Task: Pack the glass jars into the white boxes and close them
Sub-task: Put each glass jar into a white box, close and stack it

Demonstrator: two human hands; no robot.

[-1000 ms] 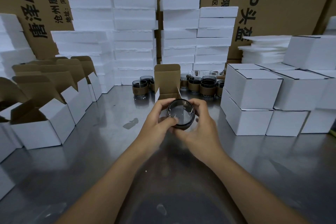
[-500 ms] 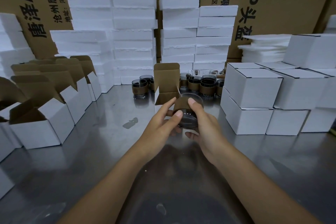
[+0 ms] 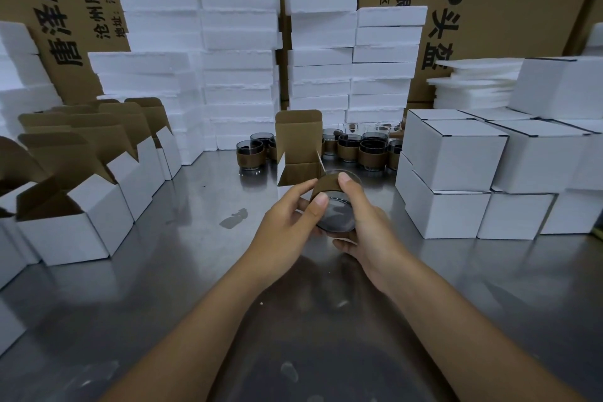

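Both hands pinching glass jar (image 3: 336, 209), L hand (image 3: 287, 222), R hand (image 3: 368, 225), open white box (image 3: 298, 153) just behind.

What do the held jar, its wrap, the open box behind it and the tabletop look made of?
Jar: dark smoky glass, see-through with glossy highlights. Wrap: matte brown cardboard, most likely. Box: thin cardboard, white outside, raw brown inside the flaps. Table: brushed metal, probably stainless steel, giving blurred reflections.
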